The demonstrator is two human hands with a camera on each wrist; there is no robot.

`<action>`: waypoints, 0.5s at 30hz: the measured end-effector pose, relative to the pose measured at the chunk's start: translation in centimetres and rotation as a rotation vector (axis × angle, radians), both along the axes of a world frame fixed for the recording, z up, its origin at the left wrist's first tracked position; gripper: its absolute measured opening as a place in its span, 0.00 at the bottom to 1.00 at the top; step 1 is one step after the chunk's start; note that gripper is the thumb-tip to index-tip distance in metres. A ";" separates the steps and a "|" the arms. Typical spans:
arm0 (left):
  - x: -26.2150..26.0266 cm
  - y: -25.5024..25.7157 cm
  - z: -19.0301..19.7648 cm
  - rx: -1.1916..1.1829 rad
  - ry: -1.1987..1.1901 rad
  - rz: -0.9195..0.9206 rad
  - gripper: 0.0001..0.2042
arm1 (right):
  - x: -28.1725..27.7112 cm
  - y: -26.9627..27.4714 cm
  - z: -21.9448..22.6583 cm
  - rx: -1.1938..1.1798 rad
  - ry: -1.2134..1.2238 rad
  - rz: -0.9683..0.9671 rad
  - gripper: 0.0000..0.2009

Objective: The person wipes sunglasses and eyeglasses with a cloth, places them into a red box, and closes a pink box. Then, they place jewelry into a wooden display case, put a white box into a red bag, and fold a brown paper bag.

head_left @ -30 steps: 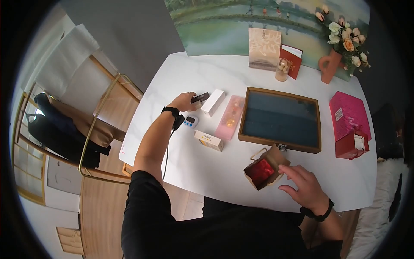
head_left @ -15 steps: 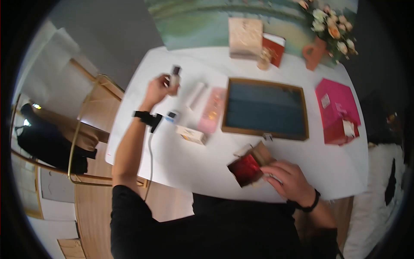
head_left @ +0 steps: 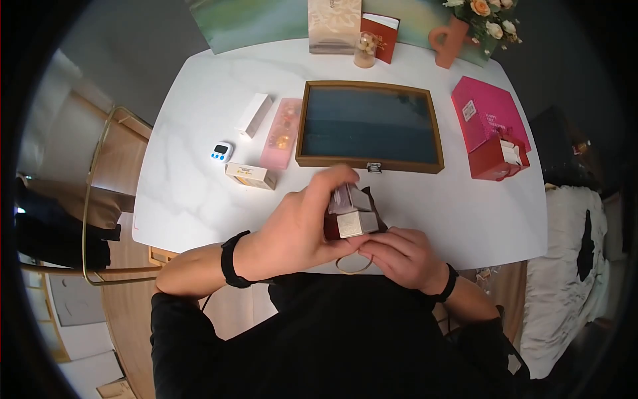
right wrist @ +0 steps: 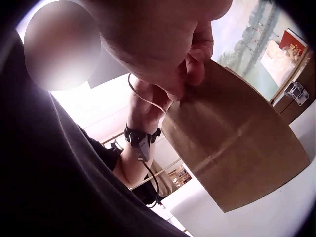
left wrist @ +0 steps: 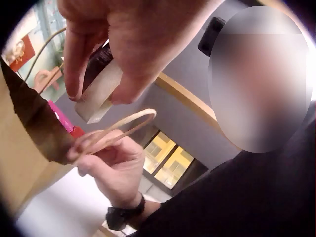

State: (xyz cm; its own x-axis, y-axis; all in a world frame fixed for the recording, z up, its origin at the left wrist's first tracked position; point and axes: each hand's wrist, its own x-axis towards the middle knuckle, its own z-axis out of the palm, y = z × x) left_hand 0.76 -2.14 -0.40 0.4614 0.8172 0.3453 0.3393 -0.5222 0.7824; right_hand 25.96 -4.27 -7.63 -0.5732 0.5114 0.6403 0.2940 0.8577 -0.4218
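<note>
1. Left hand [head_left: 292, 226] is gripping a small box [head_left: 357, 224] at the paper bag's [right wrist: 237, 143] mouth.
2. Right hand [head_left: 409, 259] is pinching the bag's rim, beside the handle [left wrist: 121, 127].
3. Judgement: lowering it end-first, while the rim is staying spread, is avoiding snags.
4. Box is showing dark and silvery faces; bag is showing creases.

Bends left arm [head_left: 193, 267] in from the head view's lower left, right arm [head_left: 472, 306] in from lower right. Curls left hand [head_left: 296, 223] near the centre, pinching between thumb [left wrist: 131, 85] and fingers [left wrist: 74, 76] (hanging from the top edge in the left wrist view). Holds right hand [head_left: 410, 259] just right and lower, pinching likewise.
</note>
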 end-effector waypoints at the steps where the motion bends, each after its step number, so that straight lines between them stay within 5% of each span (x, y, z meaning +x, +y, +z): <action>1: 0.0 0.0 0.0 -0.006 0.004 -0.005 0.34 | 0.0 -0.4 -0.2 0.024 0.020 -0.003 0.11; 3: 0.1 0.4 0.0 0.174 0.178 -0.138 0.32 | 0.0 -0.8 -0.5 0.024 0.030 -0.004 0.11; 8: 1.2 -0.1 -1.4 0.113 0.433 -0.269 0.30 | 0.1 -1.2 -0.8 0.039 0.029 0.029 0.11; 11: 2.6 0.2 -2.6 -0.009 0.536 -0.213 0.26 | -0.2 -1.2 -0.8 0.060 0.024 0.105 0.11; 15: 3.6 1.0 -4.9 0.113 0.577 -0.161 0.19 | -1.0 -1.3 -0.9 0.144 0.028 0.117 0.12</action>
